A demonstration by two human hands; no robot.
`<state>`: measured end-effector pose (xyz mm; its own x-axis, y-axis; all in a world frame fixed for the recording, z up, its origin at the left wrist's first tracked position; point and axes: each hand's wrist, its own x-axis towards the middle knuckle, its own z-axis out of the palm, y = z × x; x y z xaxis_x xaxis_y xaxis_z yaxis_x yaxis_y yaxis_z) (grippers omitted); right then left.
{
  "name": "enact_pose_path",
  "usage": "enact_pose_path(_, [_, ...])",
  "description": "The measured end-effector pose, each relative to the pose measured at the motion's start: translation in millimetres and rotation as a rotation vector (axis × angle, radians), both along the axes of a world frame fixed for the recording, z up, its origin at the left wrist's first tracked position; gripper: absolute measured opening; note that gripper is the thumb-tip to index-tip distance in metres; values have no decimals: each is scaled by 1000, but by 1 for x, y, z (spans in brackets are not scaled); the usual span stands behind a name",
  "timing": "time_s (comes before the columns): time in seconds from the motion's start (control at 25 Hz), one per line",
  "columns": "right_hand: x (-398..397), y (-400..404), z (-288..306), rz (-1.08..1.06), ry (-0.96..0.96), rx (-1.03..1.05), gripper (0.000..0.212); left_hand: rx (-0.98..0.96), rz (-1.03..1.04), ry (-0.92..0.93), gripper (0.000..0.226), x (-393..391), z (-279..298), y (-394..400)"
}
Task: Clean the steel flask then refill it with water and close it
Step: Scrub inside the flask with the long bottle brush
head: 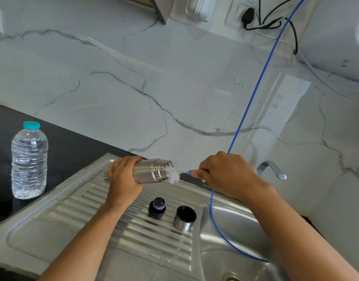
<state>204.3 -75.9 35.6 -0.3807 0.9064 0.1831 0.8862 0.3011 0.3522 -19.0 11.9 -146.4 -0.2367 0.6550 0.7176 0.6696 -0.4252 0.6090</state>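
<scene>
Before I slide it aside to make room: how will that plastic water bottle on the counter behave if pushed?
The water bottle looks nearly full, so probably heavy. It is tall and narrow, so a high push may tip it. Its thin ribbed walls would likely flex when squeezed.

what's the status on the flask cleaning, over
Left hand grips steel flask sideways over the drainboard. Right hand holds bottle brush, bristles at the mouth. Stopper and cup lid off. Nothing in the way.
</scene>
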Motion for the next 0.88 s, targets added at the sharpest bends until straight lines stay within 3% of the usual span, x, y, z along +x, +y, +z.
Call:
enact_pose_path(0.44, [-11,8,-7,29,-20,-27,45,4,-20,-8,71,6,0,-3])
enact_pose_path(0.56, [9,6,6,13,-46,37,53,-12,-2,-33,68,4,-1,-1])
enact_pose_path(0.72, [1,12,8,44,-121,145,47,-29,1,-50,67,12,0,-3])
enact_pose_path(0.88, [-16,18,-3,105,-164,121,43,-3,-16,-15,68,9,1,-4])
